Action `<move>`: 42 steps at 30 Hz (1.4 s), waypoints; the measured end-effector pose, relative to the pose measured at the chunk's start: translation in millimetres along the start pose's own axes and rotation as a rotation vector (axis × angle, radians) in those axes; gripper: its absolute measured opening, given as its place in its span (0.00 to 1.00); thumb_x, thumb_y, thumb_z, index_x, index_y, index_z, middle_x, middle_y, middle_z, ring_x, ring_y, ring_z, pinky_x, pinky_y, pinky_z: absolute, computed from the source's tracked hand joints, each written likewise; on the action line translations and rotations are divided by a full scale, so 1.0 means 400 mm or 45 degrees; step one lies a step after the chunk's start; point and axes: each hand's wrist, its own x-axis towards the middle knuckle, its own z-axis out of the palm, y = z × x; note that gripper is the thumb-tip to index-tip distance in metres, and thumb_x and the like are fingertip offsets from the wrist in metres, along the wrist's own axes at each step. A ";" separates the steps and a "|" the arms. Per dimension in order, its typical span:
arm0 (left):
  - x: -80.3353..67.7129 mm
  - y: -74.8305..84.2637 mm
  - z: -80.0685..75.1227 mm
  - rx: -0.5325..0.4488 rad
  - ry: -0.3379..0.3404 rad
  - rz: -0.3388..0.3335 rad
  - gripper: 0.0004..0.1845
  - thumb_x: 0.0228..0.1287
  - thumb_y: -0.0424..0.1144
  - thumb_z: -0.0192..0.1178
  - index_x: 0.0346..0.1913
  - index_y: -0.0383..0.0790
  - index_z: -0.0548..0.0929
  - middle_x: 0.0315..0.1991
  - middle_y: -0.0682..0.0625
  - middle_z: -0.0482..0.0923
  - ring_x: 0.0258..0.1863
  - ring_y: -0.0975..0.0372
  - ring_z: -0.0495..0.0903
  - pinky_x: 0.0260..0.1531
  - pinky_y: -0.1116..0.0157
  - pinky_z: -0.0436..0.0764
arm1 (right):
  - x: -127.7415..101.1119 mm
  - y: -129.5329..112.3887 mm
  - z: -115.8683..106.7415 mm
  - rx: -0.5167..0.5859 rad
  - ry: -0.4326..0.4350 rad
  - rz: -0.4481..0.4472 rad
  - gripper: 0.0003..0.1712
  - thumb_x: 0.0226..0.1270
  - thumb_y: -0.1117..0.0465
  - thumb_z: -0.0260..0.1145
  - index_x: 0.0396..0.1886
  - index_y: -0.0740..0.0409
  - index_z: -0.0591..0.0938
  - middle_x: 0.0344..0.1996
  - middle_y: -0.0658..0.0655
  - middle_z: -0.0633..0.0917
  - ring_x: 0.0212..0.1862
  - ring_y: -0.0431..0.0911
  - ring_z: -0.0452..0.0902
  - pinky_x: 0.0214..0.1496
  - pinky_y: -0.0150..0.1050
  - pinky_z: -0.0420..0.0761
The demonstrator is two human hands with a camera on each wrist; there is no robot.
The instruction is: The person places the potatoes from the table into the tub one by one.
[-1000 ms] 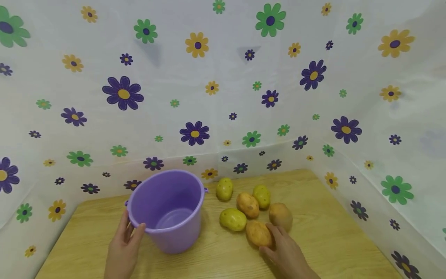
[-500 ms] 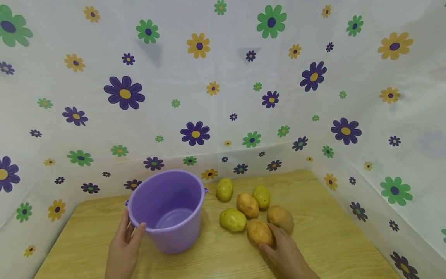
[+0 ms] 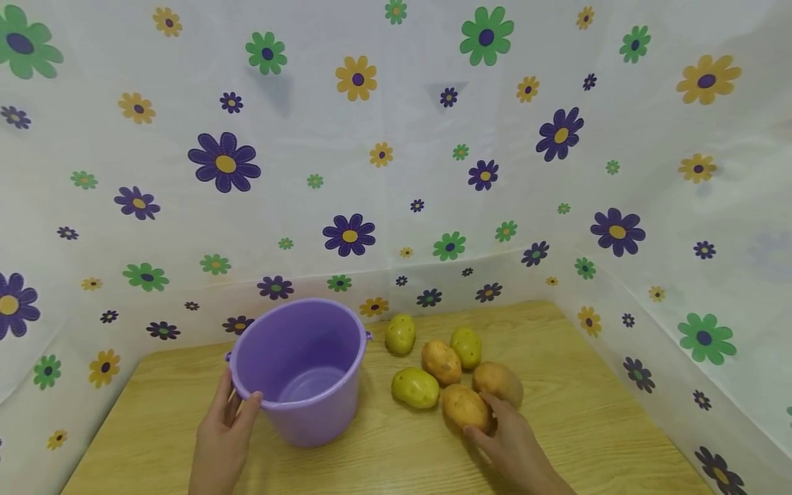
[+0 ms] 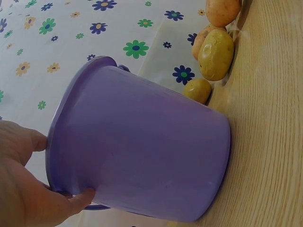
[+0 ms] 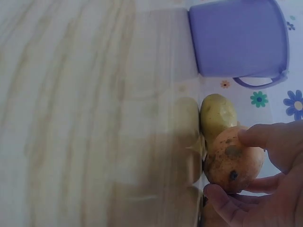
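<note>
A purple plastic bucket [image 3: 318,419] stands upright on the wooden table, with nothing inside it. My left hand [image 3: 223,443] holds its rim at the near left, thumb and fingers on either side of the edge; the left wrist view shows the thumb and fingers at the rim of the bucket [image 4: 142,146]. To the right, my right hand [image 3: 520,450] grips a brown potato [image 3: 465,405] between thumb and fingers. Dark spots mark this potato [image 5: 234,158] in the right wrist view. Another brown potato [image 3: 498,383] lies just behind the fingertips.
Beyond the gripped potato lie a brown potato [image 3: 441,362] and three greenish-yellow ones: one at the left [image 3: 415,388], one at the back [image 3: 400,335] and one at the right [image 3: 466,347]. White flower-printed sheeting [image 3: 396,124] walls the table's [image 3: 594,412] back and sides.
The right hand and the potato in it have shifted slightly to the right. The brown potato behind it has turned a little. The left hand stays on the bucket rim.
</note>
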 end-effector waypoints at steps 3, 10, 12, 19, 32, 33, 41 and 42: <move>0.001 0.001 -0.001 0.003 -0.002 -0.016 0.44 0.79 0.44 0.59 0.84 0.49 0.43 0.83 0.47 0.41 0.80 0.46 0.49 0.58 0.84 0.68 | 0.003 -0.006 -0.010 0.005 0.025 -0.010 0.37 0.61 0.57 0.80 0.63 0.75 0.77 0.57 0.72 0.82 0.58 0.62 0.81 0.59 0.56 0.86; -0.001 0.003 -0.003 0.027 -0.008 -0.051 0.44 0.78 0.47 0.60 0.84 0.51 0.43 0.83 0.50 0.42 0.80 0.47 0.49 0.59 0.82 0.68 | 0.010 -0.024 -0.040 0.041 0.083 -0.053 0.37 0.58 0.59 0.82 0.61 0.74 0.79 0.53 0.70 0.85 0.50 0.56 0.85 0.49 0.48 0.90; -0.001 0.003 -0.003 0.031 -0.009 -0.057 0.45 0.78 0.47 0.60 0.84 0.52 0.43 0.83 0.50 0.41 0.80 0.47 0.49 0.61 0.79 0.67 | 0.013 -0.028 -0.047 0.047 0.108 -0.090 0.36 0.56 0.60 0.83 0.60 0.74 0.79 0.51 0.70 0.85 0.49 0.57 0.85 0.48 0.49 0.90; -0.002 0.007 -0.004 0.074 -0.002 -0.079 0.45 0.78 0.49 0.59 0.84 0.54 0.42 0.83 0.50 0.41 0.80 0.47 0.50 0.63 0.76 0.66 | 0.029 -0.040 -0.064 0.067 0.191 -0.233 0.30 0.53 0.66 0.83 0.55 0.68 0.81 0.47 0.61 0.85 0.43 0.49 0.83 0.41 0.38 0.90; -0.003 0.009 -0.004 0.106 -0.005 -0.088 0.45 0.78 0.50 0.59 0.85 0.54 0.42 0.83 0.53 0.38 0.80 0.47 0.50 0.66 0.69 0.65 | 0.073 -0.092 -0.120 0.103 0.049 -0.111 0.31 0.62 0.61 0.79 0.60 0.72 0.80 0.41 0.59 0.86 0.37 0.44 0.81 0.33 0.30 0.85; -0.003 0.009 -0.004 0.103 -0.002 -0.083 0.45 0.78 0.49 0.59 0.85 0.54 0.42 0.83 0.53 0.38 0.80 0.47 0.50 0.66 0.70 0.65 | 0.075 -0.095 -0.123 0.105 0.043 -0.111 0.31 0.62 0.61 0.79 0.60 0.72 0.80 0.42 0.59 0.86 0.37 0.44 0.81 0.33 0.29 0.85; -0.003 0.007 -0.003 0.088 -0.010 -0.039 0.44 0.79 0.47 0.58 0.85 0.53 0.42 0.83 0.53 0.37 0.80 0.47 0.50 0.64 0.75 0.66 | 0.102 -0.133 -0.140 0.098 0.017 -0.103 0.32 0.63 0.59 0.79 0.62 0.71 0.79 0.45 0.61 0.86 0.37 0.44 0.81 0.31 0.30 0.84; -0.003 0.007 -0.003 0.092 -0.014 -0.032 0.44 0.79 0.47 0.58 0.85 0.53 0.42 0.83 0.52 0.37 0.80 0.46 0.50 0.63 0.75 0.66 | 0.107 -0.139 -0.142 0.097 0.016 -0.107 0.32 0.63 0.60 0.79 0.62 0.71 0.79 0.45 0.61 0.86 0.37 0.44 0.82 0.31 0.30 0.84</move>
